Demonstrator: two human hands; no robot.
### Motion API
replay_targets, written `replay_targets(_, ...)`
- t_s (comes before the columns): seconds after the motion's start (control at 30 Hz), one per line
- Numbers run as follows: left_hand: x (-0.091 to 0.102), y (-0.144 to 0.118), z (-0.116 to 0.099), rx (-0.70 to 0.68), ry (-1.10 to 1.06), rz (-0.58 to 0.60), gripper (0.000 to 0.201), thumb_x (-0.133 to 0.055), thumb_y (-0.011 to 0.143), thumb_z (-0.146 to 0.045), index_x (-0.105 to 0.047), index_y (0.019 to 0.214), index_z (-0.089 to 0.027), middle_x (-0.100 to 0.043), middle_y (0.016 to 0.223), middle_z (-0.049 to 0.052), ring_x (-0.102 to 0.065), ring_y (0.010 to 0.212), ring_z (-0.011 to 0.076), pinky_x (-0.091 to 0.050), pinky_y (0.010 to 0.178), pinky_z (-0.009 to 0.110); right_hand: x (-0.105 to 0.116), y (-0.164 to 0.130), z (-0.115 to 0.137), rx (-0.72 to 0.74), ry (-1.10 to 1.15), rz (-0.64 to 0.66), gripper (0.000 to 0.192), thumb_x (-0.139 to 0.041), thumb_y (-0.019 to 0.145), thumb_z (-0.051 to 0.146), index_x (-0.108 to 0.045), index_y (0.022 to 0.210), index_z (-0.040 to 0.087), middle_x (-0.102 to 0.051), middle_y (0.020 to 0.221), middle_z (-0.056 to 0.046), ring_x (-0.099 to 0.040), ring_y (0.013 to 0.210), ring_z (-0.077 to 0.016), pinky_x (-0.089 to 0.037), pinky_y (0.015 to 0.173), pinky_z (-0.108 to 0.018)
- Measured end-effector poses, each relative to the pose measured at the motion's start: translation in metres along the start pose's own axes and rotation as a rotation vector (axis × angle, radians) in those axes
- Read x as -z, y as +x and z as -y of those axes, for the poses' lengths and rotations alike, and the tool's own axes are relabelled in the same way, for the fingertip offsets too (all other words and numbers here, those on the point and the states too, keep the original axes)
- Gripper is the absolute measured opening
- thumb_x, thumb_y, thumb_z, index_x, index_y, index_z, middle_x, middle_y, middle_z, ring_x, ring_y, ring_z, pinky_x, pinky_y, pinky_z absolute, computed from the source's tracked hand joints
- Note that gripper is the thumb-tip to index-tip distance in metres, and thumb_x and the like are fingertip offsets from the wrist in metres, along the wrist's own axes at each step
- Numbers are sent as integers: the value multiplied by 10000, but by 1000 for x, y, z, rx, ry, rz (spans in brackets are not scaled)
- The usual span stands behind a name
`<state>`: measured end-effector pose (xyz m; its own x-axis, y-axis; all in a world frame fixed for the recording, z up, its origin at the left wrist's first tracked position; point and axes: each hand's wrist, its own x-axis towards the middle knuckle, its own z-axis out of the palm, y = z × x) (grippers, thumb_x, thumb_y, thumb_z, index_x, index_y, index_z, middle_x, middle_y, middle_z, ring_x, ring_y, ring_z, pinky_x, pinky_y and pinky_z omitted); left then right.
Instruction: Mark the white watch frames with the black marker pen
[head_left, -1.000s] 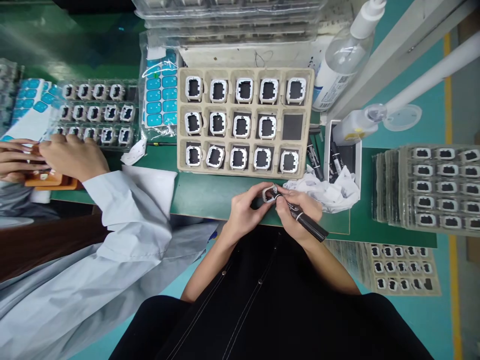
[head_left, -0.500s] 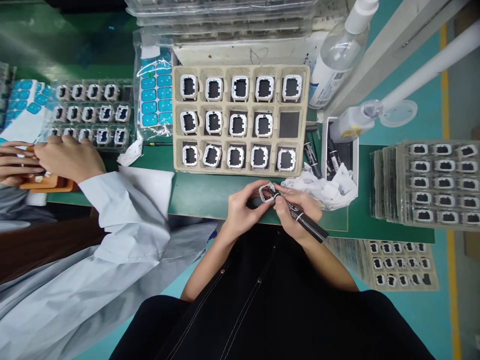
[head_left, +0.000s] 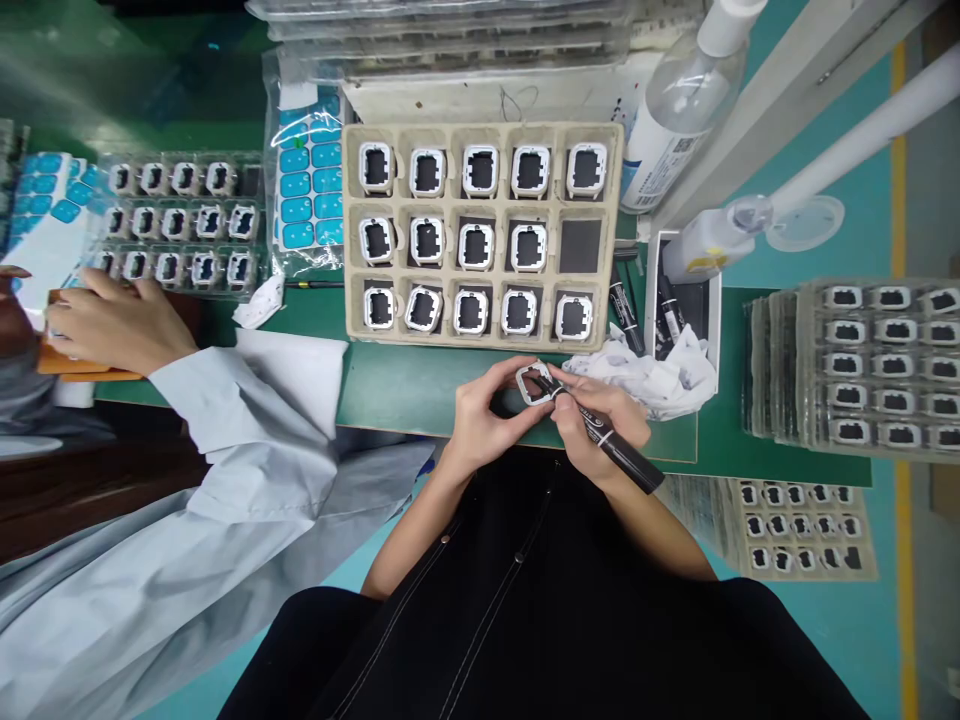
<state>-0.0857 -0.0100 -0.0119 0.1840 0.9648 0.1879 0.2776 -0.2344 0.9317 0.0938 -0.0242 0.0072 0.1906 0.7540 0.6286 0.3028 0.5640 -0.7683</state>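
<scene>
Between thumb and fingers my left hand [head_left: 484,415] pinches a small white square frame [head_left: 529,384] with rounded corners, like a watch case. My right hand [head_left: 600,425] grips a black marker pen [head_left: 624,455], its tip at the right side of the frame and its thick end pointing down to the right. My right fingertips are close to the frame; whether they touch it I cannot tell. Just beyond my hands lies a beige compartment tray [head_left: 454,203] with similar white frames in its pockets; the right pocket of the middle row holds no frame.
Crumpled white tissue [head_left: 660,378] and spare markers [head_left: 625,312] lie right of the tray, near a clear bottle [head_left: 686,110]. Stacked trays [head_left: 787,370] stand at far right. At left, a co-worker's hand [head_left: 120,325] is over an orange block [head_left: 64,362].
My hands hold nearly the same place; the frame has turned slightly and the marker's thick end has dipped a little. The co-worker's hands have moved apart.
</scene>
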Motion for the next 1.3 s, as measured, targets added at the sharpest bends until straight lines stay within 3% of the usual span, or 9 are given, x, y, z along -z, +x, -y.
replay_targets(0.17, 3, 5, -3, 28, -75, 13, 597, -1008, 954, -544, -822, 1433, -240, -916, 1227, 93, -905, 1033, 245, -762, 971, 355, -1, 4, 2, 58, 91, -38, 120, -746, 1110, 183, -722, 1175, 282, -736, 775, 65, -718, 568, -180, -834, 923, -521)
replay_targets(0.37, 2, 3, -2, -21, -92, -9, 611, -1024, 942, -551, -829, 1422, -228, -911, 1159, 83, -895, 986, 226, -749, 949, 336, 5, -3, -1, 63, 82, -63, 150, -736, 1108, 193, -703, 1222, 286, -743, 789, 54, -778, 635, -228, -839, 878, -597)
replay_targets(0.53, 19, 11, -21, -139, 68, -55, 621, -984, 970, -608, -824, 1469, -274, -885, 1146, 79, -843, 955, 244, -728, 928, 394, 10, -17, -12, 135, 56, -280, 261, -706, 1131, 261, -661, 1370, 357, -714, 736, 83, -709, 519, -253, -817, 718, -581)
replay_targets(0.7, 35, 84, -53, -387, 297, -7, 562, -911, 1035, -600, -804, 1514, -329, -765, 1317, 98, -762, 1117, 268, -693, 1040, 446, 7, -19, -15, 118, 21, -304, 228, -739, 1110, 254, -653, 1307, 329, -712, 743, 77, -676, 498, -234, -763, 641, -524)
replay_targets(0.87, 13, 167, -53, -492, 579, 124, 509, -831, 1083, -526, -769, 1529, -286, -652, 1585, 188, -588, 1488, 453, -520, 1307, 696, 5, -18, -15, 138, -3, -319, 200, -747, 1102, 248, -644, 1263, 309, -680, 718, 85, -692, 513, -238, -727, 602, -476)
replay_targets(1.03, 4, 180, -45, -440, 711, 177, 484, -761, 1091, -327, -730, 1569, -257, -509, 1811, 215, -441, 1655, 552, -432, 1324, 811, 8, -19, -20, 142, 0, -338, 202, -757, 1089, 265, -661, 1254, 333, -693, 716, 73, -705, 506, -260, -711, 575, -489)
replay_targets(1.1, 18, 180, -45, -450, 664, 141, 496, -760, 1103, -381, -713, 1591, -299, -528, 1812, 174, -459, 1659, 511, -431, 1351, 774, 8, -19, -21, 135, 13, -336, 185, -760, 1080, 250, -664, 1221, 321, -698, 718, 67, -714, 517, -264, -700, 555, -472)
replay_targets(1.2, 59, 192, -42, -434, 613, 14, 408, -729, 1129, -421, -750, 1525, -325, -630, 1706, 130, -559, 1567, 433, -447, 1369, 697, 8, -19, -22, 122, 25, -310, 172, -784, 1059, 242, -666, 1172, 298, -717, 736, 56, -759, 575, -281, -689, 540, -449)
replay_targets(1.3, 114, 215, -31, -221, 712, -185, 263, -752, 1099, -318, -815, 1346, -254, -733, 1448, 149, -627, 1427, 395, -471, 1339, 659, 9, -20, -21, 114, 30, -288, 155, -788, 1058, 238, -671, 1147, 285, -720, 740, 52, -763, 587, -277, -688, 550, -442)
